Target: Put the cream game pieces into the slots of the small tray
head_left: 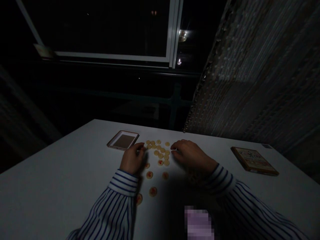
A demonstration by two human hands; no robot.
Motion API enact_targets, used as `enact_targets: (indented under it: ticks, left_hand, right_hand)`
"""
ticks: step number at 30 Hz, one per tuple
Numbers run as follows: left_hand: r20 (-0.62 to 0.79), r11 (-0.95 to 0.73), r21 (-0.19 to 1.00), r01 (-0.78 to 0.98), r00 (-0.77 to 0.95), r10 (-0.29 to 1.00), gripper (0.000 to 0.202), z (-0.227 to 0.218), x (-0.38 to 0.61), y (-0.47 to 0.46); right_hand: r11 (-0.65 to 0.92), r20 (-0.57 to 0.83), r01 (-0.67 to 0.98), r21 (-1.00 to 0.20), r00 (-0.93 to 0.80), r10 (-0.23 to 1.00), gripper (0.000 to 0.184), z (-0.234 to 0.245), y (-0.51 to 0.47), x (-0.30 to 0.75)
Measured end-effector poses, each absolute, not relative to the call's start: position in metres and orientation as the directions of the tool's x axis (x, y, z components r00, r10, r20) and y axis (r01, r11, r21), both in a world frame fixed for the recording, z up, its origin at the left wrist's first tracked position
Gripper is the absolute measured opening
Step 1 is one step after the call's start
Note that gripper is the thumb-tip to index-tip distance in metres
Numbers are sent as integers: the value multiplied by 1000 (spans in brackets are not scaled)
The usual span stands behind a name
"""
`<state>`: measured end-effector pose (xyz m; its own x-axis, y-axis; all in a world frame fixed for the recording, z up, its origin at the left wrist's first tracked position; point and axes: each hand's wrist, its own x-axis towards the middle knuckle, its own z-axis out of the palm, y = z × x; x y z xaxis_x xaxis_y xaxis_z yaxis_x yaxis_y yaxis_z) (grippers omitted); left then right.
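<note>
Round wooden Chinese chess pieces (162, 150) lie in a loose cluster on the white table (62, 173), most with plain faces up. Nearer to me are several with red characters, among them one piece (153, 191) at the front. At the cluster's left edge is my left hand (132, 158), thumb and forefinger drawn close together; whatever is between the tips is too dark to make out. My right hand (191, 155) rests on the other side, fingers bent, with thumb and forefinger apart beside the pieces. Its shadow dims some pieces (194, 176) under the wrist.
An open shallow box half (123, 140) lies behind my left hand. Toward the right edge is a flat box with a printed top (255, 160). A bead-string curtain (240, 83) hangs beyond the table, next to a dark window (100, 30). A pixelated purple patch covers something at the bottom.
</note>
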<state>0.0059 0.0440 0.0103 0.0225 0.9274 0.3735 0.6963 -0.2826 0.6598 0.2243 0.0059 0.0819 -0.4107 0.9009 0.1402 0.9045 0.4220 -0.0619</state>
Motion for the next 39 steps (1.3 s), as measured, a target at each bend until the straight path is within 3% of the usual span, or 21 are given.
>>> enact_targets:
  ticks: [5, 9, 25, 35, 39]
  left_hand:
    - [409, -286, 605, 743, 18, 912, 33, 1, 5, 47]
    - [402, -323, 589, 741, 78, 912, 32, -1, 10, 47]
    - [395, -320, 548, 773, 98, 913, 33, -6, 14, 46]
    - [382, -314, 527, 790, 110, 918, 32, -7, 15, 45]
    - [390, -329, 537, 777, 117, 913, 32, -8, 15, 46]
  right_hand:
    - [434, 54, 900, 30, -435, 899, 26, 61, 32, 191]
    - [428, 104, 900, 87, -435, 894, 26, 44, 42, 173]
    - [433, 70, 891, 138, -444, 893, 31, 26, 47, 162]
    - [454, 116, 886, 92, -463, 879, 33, 21, 51, 165]
    - [471, 153, 881, -40, -460, 874, 31, 23, 53, 168]
